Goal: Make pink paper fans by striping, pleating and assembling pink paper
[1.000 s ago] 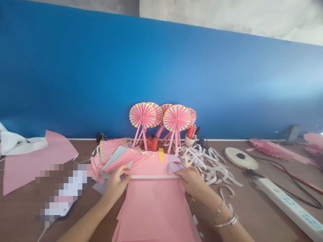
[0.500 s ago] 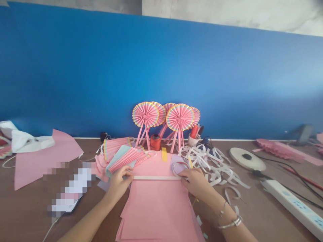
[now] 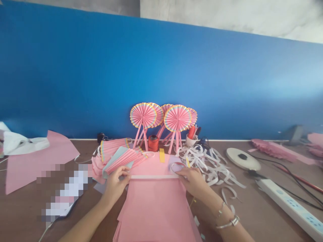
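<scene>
A white strip of tape runs straight across a stack of pink paper sheets. At its left end, my left hand is closed with thumb and finger pinching the strip. My right hand is closed at the other end, by a pale ring-shaped loop that looks like the tape's roll, partly hidden by the fingers. Pleated pink paper pieces with a light blue sheet among them lie just beyond my left hand.
Several round pink paper fans stand against the blue partition. Curled white strips are heaped beyond my right hand. To the right lie a pale round lid and a power strip. A pink sheet is at left.
The view has shifted slightly, so the objects on the table appear a little further left. Both hands keep their places at the ends of the tape strip.
</scene>
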Available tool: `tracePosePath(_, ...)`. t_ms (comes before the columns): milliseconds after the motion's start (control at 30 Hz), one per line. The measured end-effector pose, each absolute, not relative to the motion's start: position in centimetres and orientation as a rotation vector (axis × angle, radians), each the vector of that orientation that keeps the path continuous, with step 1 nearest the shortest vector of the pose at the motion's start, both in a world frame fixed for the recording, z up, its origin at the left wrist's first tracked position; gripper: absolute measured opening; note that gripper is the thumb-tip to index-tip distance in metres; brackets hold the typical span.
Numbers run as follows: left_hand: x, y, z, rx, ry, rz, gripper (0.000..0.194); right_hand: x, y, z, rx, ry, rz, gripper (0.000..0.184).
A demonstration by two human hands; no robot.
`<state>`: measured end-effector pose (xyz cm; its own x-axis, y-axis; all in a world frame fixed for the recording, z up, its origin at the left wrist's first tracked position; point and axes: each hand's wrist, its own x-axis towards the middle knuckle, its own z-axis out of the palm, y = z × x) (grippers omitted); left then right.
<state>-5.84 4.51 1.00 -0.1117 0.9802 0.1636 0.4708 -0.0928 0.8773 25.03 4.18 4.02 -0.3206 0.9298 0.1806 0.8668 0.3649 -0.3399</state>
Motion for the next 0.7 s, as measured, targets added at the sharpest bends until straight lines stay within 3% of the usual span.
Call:
tracePosePath(200,-5.8,4.0,1.1,1.707,1.668,1.29,0.018,25.2,4.7,3.5,-1.455,-2.055,0.339,0.036)
tracePosePath(367,-5.3,2.0,3.1,2.071,1.556,1.692,0.006,25.3,5.3,3.3,-1.415,-1.632,0.691,0.027)
tracePosePath(533,-4.9,-0.1,6.1,2.6,1.173,1.882,0.038,24.9,5.2,3.4,-1.335,-1.242,1.022,0.025)
tracePosePath(700,-5.3,-0.4,9.9,2.737,1.137,1.937,0.034,27.4,5.9,2.6,-1.308,-1.032,0.992,0.032)
